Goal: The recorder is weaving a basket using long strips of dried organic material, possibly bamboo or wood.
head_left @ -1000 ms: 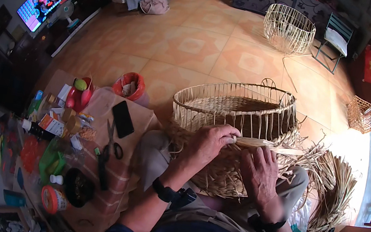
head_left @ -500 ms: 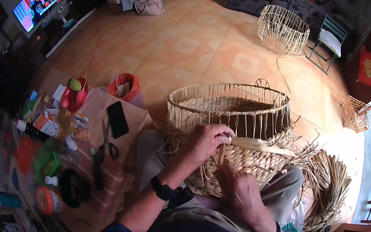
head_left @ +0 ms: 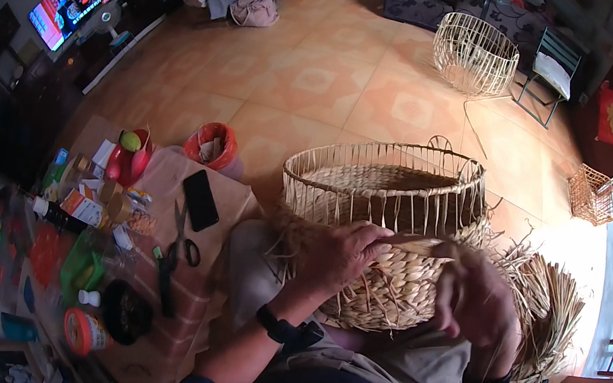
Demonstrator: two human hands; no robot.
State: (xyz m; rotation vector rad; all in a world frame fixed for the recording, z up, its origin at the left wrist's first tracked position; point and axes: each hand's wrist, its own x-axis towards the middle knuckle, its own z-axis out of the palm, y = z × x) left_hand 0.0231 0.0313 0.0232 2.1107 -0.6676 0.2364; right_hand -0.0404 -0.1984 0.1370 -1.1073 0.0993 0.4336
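Note:
A large round basket (head_left: 388, 288) woven from tan plant fibre rests between my legs. Its lower wall is densely woven; open upright strands rise to the rim above. My left hand (head_left: 344, 260) is pressed to the outer wall, its thumb and fingers closed on a flat fibre strand (head_left: 420, 244) lying along the weave. At the right of the wall is my right hand (head_left: 486, 297), near the strand's far end. Motion smears its fingers, so whether they grip the strand is unclear. Loose fibre ends stick out around the basket's sides.
A bundle of dry fibre (head_left: 548, 308) lies at my right. On the low table at left are scissors (head_left: 187, 240), a black phone (head_left: 201, 201), jars and packets. Behind it stands a red-lined bin (head_left: 212, 146). An unfinished basket frame (head_left: 474, 55) and folding chair (head_left: 551, 70) stand farther off.
My right hand has moved right and up from the middle of the basket wall to its right side. My left hand stays at the wall. The whole view has shifted slightly.

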